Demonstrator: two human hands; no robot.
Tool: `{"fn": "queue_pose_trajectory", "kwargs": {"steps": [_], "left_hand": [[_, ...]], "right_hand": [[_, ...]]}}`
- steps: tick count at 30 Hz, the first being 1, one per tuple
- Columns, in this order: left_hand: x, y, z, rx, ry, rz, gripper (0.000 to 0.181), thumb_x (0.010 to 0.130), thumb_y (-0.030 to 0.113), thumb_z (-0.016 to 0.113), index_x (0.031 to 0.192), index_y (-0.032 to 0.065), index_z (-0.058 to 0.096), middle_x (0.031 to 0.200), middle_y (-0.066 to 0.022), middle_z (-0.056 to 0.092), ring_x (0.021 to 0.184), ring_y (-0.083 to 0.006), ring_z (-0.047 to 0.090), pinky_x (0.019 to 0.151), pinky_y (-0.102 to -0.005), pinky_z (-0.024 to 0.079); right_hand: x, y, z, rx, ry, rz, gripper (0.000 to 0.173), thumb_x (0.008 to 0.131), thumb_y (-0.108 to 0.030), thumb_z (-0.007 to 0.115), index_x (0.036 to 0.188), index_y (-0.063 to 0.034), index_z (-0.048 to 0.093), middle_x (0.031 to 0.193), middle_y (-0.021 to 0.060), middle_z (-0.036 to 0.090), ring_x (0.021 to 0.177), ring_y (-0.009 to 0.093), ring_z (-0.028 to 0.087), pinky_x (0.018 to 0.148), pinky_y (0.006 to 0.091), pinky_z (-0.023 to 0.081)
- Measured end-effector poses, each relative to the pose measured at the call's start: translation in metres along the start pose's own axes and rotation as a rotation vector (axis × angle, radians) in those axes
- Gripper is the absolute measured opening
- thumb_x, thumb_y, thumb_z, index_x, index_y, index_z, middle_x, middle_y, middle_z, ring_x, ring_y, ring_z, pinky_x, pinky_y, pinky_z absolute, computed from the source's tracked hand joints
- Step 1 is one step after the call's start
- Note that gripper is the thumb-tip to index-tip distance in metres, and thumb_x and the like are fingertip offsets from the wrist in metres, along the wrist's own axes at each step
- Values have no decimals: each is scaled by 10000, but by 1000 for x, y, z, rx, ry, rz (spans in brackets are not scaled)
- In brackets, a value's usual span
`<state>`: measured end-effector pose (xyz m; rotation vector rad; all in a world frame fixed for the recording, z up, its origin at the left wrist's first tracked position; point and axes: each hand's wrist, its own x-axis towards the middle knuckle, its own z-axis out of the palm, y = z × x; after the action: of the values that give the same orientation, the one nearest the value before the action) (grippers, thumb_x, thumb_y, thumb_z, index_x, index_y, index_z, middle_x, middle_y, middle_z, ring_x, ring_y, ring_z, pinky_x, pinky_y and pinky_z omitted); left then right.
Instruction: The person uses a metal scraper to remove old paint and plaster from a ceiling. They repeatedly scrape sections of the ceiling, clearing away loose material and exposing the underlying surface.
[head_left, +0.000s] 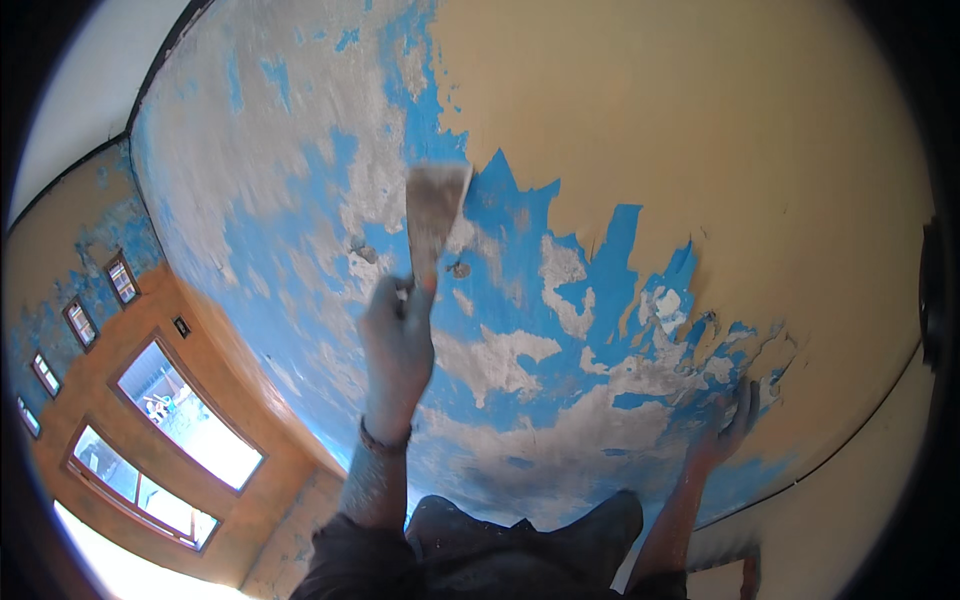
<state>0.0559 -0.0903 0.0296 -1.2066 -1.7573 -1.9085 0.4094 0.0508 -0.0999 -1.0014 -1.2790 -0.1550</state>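
My left hand (397, 352) grips a wide scraper (435, 214) by its lower end, the blade pointing up over the wall. The blade's right corner lies by the ragged border between blue paint (491, 195) and the yellow-beige top coat (675, 112); whether it touches the wall I cannot tell. Lower right, my right hand (727, 427) is against the wall with fingers spread, beside loose, curling paint flakes (709, 326); I see no tool in it. Patches of bare grey plaster (495, 356) show through the blue, with small holes near the scraper.
On the left stands an orange wall (285, 487) with framed windows (187, 412) and several small openings (120, 279). A pale ceiling (82, 82) meets the walls at upper left. My knees (450, 517) are close to the wall's lower part. A dark object (931, 292) is at the far right edge.
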Motion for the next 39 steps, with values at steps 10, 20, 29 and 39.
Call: {"fn": "queue_pose_trajectory", "kwargs": {"steps": [10,20,29,39], "left_hand": [[4,3,3,24,14,100,320,911,276,613,828,-33,585,496,30,384,500,-40,321,445,-257,234],[15,8,-9,78,23,150,281,921,238,600,825,-25,574,528,-16,420,508,-58,360,446,-256,262],[23,14,-6,52,14,144,298,908,253,618,828,-31,576,526,-15,410,512,-52,344,446,-276,278],[33,14,-4,43,37,143,340,912,293,609,805,-29,579,509,22,398,484,-37,316,420,-239,233]], "right_hand": [[-4,-8,5,15,10,31,465,947,-328,526,1287,-11,514,1373,202,393,1303,331,361,1035,443,332],[-4,-6,8,-14,1,66,457,947,-324,523,1298,-31,513,1383,210,382,1304,341,359,1024,456,342],[-8,-10,17,-9,42,37,456,950,-370,506,1292,-70,533,1373,193,380,1294,329,371,974,466,398],[-12,-10,15,2,29,33,439,947,-336,524,1289,-61,535,1365,194,391,1289,331,378,978,461,391]]}}
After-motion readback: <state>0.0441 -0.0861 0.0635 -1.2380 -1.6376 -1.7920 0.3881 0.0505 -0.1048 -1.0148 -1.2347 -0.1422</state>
